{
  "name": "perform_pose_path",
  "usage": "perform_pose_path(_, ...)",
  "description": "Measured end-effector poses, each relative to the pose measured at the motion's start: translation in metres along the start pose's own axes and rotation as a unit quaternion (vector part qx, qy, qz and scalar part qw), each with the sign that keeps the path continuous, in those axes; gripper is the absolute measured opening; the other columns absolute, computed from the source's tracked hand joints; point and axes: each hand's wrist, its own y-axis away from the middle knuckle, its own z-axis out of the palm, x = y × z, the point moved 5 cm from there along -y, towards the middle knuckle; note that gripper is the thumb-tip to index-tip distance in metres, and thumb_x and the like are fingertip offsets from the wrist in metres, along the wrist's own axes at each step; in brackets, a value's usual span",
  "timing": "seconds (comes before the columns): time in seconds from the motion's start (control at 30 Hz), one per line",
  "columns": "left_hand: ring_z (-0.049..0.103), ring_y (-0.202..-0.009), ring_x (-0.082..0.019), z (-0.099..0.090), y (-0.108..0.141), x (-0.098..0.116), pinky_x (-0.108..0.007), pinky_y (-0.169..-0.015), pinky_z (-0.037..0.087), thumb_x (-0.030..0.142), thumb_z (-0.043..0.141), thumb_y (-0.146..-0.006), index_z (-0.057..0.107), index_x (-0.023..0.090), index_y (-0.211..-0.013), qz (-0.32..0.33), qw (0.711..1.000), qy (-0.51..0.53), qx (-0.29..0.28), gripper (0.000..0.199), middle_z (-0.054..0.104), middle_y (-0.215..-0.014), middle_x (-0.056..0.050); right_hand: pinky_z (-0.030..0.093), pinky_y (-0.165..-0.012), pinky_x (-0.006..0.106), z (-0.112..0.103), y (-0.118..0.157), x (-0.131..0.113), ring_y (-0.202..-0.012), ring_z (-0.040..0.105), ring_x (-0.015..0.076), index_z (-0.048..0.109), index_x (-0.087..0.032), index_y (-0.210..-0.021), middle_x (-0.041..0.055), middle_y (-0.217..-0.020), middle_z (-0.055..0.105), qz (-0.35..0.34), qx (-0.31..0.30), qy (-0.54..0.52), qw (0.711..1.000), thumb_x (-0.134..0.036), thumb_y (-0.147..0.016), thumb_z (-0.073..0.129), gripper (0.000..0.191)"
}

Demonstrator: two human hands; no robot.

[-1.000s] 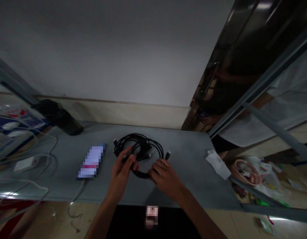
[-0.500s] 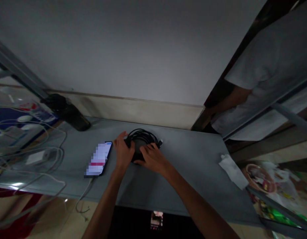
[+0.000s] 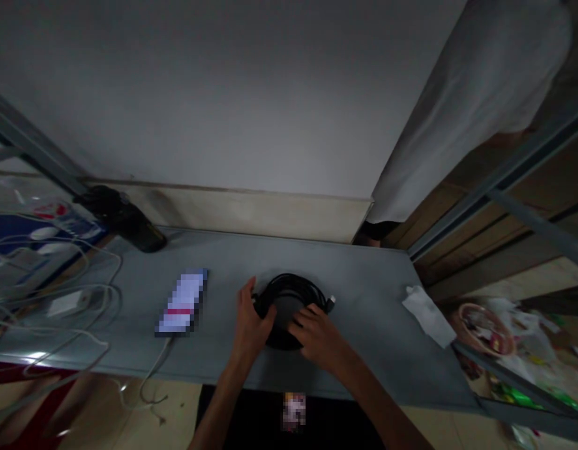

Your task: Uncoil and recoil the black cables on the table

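A coiled black cable (image 3: 293,282) lies on the grey table (image 3: 373,300), in front of me. A small light-coloured plug (image 3: 332,302) sticks out at the coil's right side. My left hand (image 3: 252,326) grips the left side of the coil, thumb inside the loop and fingers round the outside. On the right, my right hand (image 3: 320,337) is closed over the coil's lower right part, its fingers curled toward the middle. The hands cover parts of the lower coil.
A lit phone (image 3: 183,304) with a cable plugged in lies left. A dark bottle (image 3: 129,222) stands behind it; white cords (image 3: 99,290) tangle at far left. White tissue (image 3: 429,315) lies right, beside a pink basket (image 3: 486,334). A person in a white garment (image 3: 467,94) is behind the wall's edge.
The coil and both hands have come nearer to me and slightly right on the table. The person at the right has moved, and their arm no longer shows.
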Motion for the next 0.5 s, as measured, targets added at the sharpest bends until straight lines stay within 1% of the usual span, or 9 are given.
perform_pose_path(0.07, 0.063, -0.141, -0.038, 0.017, 0.019, 0.004, -0.06, -0.128, 0.043, 0.027, 0.08, -0.078, 0.055, 0.02, -0.154, -0.036, 0.997, 0.065, -0.028, 0.08, 0.063, -0.153, -0.019, 0.047, -0.117, 0.048, -0.002, 0.027, 0.0, -0.121, 0.066, 0.0283, 0.074, -0.02, -0.116, 0.0089, -0.116, 0.075, 0.02, 0.004, -0.008, 1.0, -0.017, -0.093, 0.087, 0.027)
perform_pose_path(0.17, 0.063, -0.143, -0.036, 0.04, 0.037, 0.015, -0.056, -0.131, 0.041, 0.021, 0.075, -0.077, 0.055, 0.021, -0.154, -0.056, 0.989, 0.126, -0.053, 0.08, 0.065, -0.153, -0.018, 0.039, -0.128, 0.057, -0.005, 0.063, 0.007, -0.128, 0.064, 0.0306, 0.072, -0.021, -0.117, 0.0093, -0.125, 0.072, 0.073, 0.034, -0.015, 0.997, -0.022, -0.082, 0.098, 0.043)
perform_pose_path(0.23, 0.062, -0.144, -0.035, 0.054, 0.041, 0.023, -0.054, -0.13, 0.041, 0.02, 0.073, -0.077, 0.057, 0.022, -0.152, -0.064, 0.983, 0.161, -0.058, 0.076, 0.067, -0.152, -0.016, 0.038, -0.13, 0.061, -0.006, 0.085, 0.018, -0.133, 0.063, 0.0326, 0.07, -0.022, -0.121, 0.0101, -0.133, 0.069, 0.123, 0.082, -0.021, 0.989, -0.02, -0.076, 0.101, 0.055)
perform_pose_path(0.3, 0.064, -0.141, -0.033, 0.067, 0.04, 0.028, -0.053, -0.129, 0.043, 0.022, 0.072, -0.079, 0.058, 0.023, -0.15, -0.071, 0.977, 0.191, -0.062, 0.072, 0.067, -0.149, -0.015, 0.042, -0.128, 0.062, -0.008, 0.104, 0.03, -0.142, 0.06, 0.036, 0.068, -0.022, -0.129, 0.0135, -0.145, 0.065, 0.166, 0.14, -0.023, 0.976, -0.013, -0.073, 0.099, 0.065)
perform_pose_path(0.37, 0.065, -0.138, -0.032, 0.08, 0.038, 0.031, -0.052, -0.128, 0.044, 0.024, 0.071, -0.082, 0.056, 0.023, -0.15, -0.075, 0.972, 0.21, -0.07, 0.07, 0.067, -0.148, -0.015, 0.046, -0.126, 0.063, -0.009, 0.122, 0.041, -0.152, 0.053, 0.0398, 0.063, -0.022, -0.142, 0.0179, -0.16, 0.056, 0.206, 0.191, -0.017, 0.959, -0.007, -0.077, 0.092, 0.072)
perform_pose_path(0.4, 0.066, -0.138, -0.031, 0.087, 0.038, 0.032, -0.053, -0.128, 0.043, 0.024, 0.072, -0.083, 0.056, 0.023, -0.151, -0.077, 0.971, 0.212, -0.076, 0.07, 0.067, -0.148, -0.015, 0.047, -0.126, 0.064, -0.009, 0.131, 0.045, -0.156, 0.05, 0.0417, 0.059, -0.023, -0.15, 0.0197, -0.167, 0.05, 0.227, 0.214, -0.012, 0.95, -0.008, -0.082, 0.088, 0.076)
perform_pose_path(0.47, 0.064, -0.14, -0.032, 0.096, 0.038, 0.034, -0.054, -0.131, 0.04, 0.025, 0.075, -0.085, 0.055, 0.023, -0.152, -0.077, 0.972, 0.205, -0.089, 0.07, 0.066, -0.148, -0.015, 0.048, -0.124, 0.069, -0.011, 0.149, 0.047, -0.161, 0.045, 0.0442, 0.047, -0.024, -0.164, 0.0223, -0.173, 0.043, 0.266, 0.263, -0.008, 0.927, -0.017, -0.094, 0.081, 0.078)
perform_pose_path(0.5, 0.062, -0.144, -0.032, 0.099, 0.039, 0.035, -0.054, -0.132, 0.038, 0.027, 0.078, -0.086, 0.055, 0.022, -0.152, -0.075, 0.972, 0.199, -0.096, 0.07, 0.065, -0.149, -0.015, 0.05, -0.123, 0.07, -0.013, 0.159, 0.045, -0.161, 0.045, 0.0445, 0.043, -0.024, -0.168, 0.023, -0.172, 0.043, 0.28, 0.293, -0.007, 0.914, -0.025, -0.1, 0.078, 0.077)
